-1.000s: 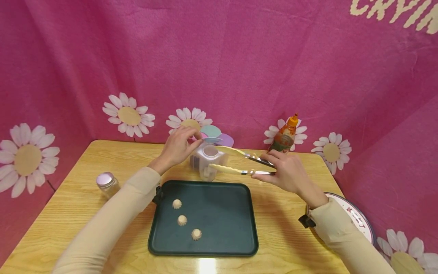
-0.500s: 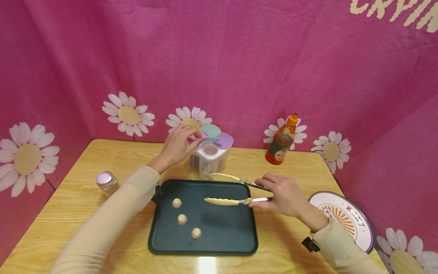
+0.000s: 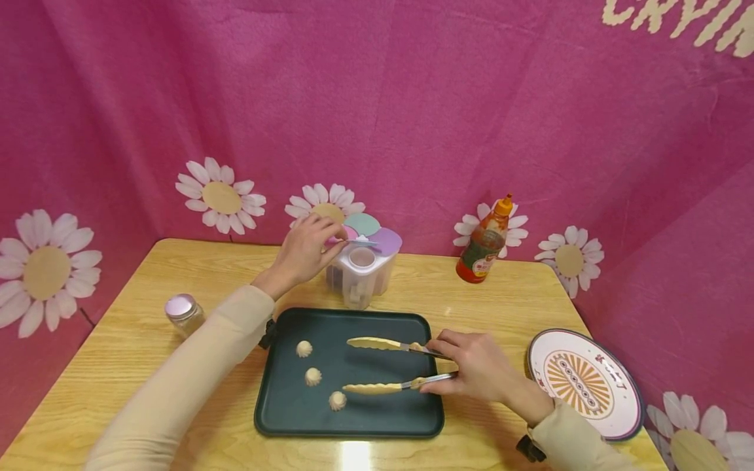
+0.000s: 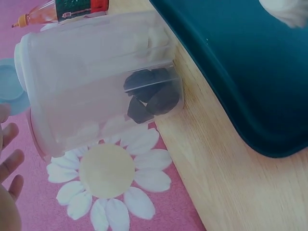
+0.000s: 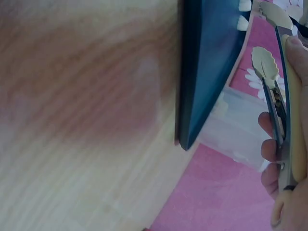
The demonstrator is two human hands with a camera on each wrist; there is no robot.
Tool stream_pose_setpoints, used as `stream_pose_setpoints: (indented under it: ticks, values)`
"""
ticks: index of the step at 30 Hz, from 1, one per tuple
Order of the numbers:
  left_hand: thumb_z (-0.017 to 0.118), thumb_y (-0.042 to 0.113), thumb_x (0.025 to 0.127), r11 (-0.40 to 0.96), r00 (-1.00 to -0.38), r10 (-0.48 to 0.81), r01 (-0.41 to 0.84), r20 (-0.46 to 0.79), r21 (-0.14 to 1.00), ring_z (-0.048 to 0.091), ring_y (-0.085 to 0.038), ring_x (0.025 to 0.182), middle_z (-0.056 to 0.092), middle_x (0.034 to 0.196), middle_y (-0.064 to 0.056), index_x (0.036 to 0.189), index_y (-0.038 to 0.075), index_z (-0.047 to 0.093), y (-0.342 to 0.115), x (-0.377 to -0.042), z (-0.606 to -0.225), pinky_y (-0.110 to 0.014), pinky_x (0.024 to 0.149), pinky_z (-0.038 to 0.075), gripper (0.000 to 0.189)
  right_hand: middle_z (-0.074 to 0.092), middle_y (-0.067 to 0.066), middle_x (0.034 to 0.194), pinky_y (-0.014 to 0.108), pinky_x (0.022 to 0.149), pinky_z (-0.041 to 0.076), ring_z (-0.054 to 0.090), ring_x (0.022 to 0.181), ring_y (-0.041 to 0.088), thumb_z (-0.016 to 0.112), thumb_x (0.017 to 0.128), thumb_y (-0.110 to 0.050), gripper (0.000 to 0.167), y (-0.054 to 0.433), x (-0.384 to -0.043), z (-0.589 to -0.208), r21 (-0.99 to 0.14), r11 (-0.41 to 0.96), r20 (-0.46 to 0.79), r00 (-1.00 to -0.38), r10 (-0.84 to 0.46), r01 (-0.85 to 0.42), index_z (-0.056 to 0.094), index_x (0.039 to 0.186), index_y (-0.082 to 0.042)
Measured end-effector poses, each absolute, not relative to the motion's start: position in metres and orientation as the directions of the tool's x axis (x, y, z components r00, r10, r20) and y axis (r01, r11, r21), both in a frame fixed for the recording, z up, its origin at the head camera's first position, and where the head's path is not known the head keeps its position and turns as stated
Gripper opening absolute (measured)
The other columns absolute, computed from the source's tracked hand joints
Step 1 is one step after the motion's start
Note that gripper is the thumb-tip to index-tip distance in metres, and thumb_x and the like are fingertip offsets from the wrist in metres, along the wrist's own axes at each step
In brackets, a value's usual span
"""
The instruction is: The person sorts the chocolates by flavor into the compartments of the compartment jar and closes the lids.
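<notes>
Right hand (image 3: 480, 366) grips tongs (image 3: 377, 388), prongs spread, extending leftward from the fingers over dark tray (image 3: 306, 415). Lower tip near the front one of three small pale lumps (image 3: 338, 401). Left hand (image 3: 306, 250), beyond tray's far edge, pinches raised blue lid (image 3: 364, 243) of clear container (image 3: 357, 291) just behind tray.

A sauce bottle (image 3: 483, 248), jar (image 3: 186, 314) and plate (image 3: 585, 384) sit before pink cloth (image 3: 383, 104).

Tongs (image 3: 389, 345) are yellow-tipped, the tray (image 3: 394, 415) dark green, the cloth (image 3: 377, 118) daisy-patterned pink.
</notes>
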State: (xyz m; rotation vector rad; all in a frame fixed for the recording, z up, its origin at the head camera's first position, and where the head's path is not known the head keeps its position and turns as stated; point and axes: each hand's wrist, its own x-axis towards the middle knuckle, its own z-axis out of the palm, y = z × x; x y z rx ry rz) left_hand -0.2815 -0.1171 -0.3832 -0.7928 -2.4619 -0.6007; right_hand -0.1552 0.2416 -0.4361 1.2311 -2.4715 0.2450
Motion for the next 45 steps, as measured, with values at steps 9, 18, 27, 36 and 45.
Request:
stream_pose_setpoints:
  ticks: [9, 18, 27, 36, 45]
  values:
    - [0.077, 0.024, 0.097, 0.786, -0.677, 0.446, 0.609, 0.586, 0.104, 0.062, -0.031, 0.114, 0.075, 0.116, -0.010, 0.113, 0.014, 0.075, -0.115, -0.283, -0.383, -0.050, 0.098, 0.052, 0.020, 0.072, -0.011, 0.093, 0.016, 0.058, 0.049, 0.060, 0.069, -0.003, 0.074, 0.083, -0.075, 0.060, 0.236, -0.148, -0.452, 0.018, 0.540, 0.419, -0.484, -0.768, -0.841, 0.077, 0.106, -0.020]
    - [0.073, 0.026, 0.099, 0.808, -0.645, 0.450, 0.589, 0.617, 0.026, 0.063, -0.031, 0.109, 0.076, 0.112, -0.010, 0.112, 0.013, 0.076, -0.114, -0.285, -0.384, -0.048, 0.093, 0.052, 0.019, 0.069, -0.012, 0.091, 0.015, 0.058, 0.046, 0.054, 0.066, -0.005, 0.077, 0.081, -0.073, 0.057, 0.233, -0.145, -0.457, -0.005, 0.529, 0.391, -0.488, -0.780, -0.849, 0.075, 0.106, -0.021]
    - [0.074, 0.026, 0.099, 0.811, -0.646, 0.455, 0.585, 0.613, 0.015, 0.063, -0.032, 0.106, 0.075, 0.111, -0.011, 0.112, 0.013, 0.076, -0.114, -0.286, -0.384, -0.047, 0.091, 0.053, 0.019, 0.065, -0.012, 0.084, 0.009, 0.058, 0.036, 0.044, 0.063, -0.009, 0.079, 0.083, -0.067, 0.050, 0.233, -0.145, -0.462, -0.046, 0.519, 0.356, -0.499, -0.790, -0.854, 0.075, 0.101, -0.021]
    - [0.074, 0.027, 0.099, 0.817, -0.654, 0.455, 0.577, 0.605, 0.009, 0.063, -0.032, 0.106, 0.074, 0.112, -0.011, 0.113, 0.013, 0.076, -0.113, -0.288, -0.384, -0.047, 0.092, 0.054, 0.020, 0.064, -0.011, 0.079, 0.004, 0.058, 0.024, 0.039, 0.062, -0.010, 0.074, 0.091, -0.063, 0.043, 0.231, -0.145, -0.463, -0.088, 0.488, 0.337, -0.487, -0.806, -0.869, 0.075, 0.099, -0.020]
    - [0.074, 0.027, 0.099, 0.820, -0.654, 0.456, 0.572, 0.604, 0.000, 0.063, -0.032, 0.107, 0.073, 0.111, -0.011, 0.112, 0.013, 0.075, -0.114, -0.289, -0.384, -0.048, 0.092, 0.055, 0.020, 0.062, -0.010, 0.077, 0.004, 0.058, 0.024, 0.038, 0.062, -0.011, 0.077, 0.089, -0.061, 0.043, 0.231, -0.145, -0.464, -0.093, 0.476, 0.357, -0.476, -0.804, -0.874, 0.075, 0.098, -0.020]
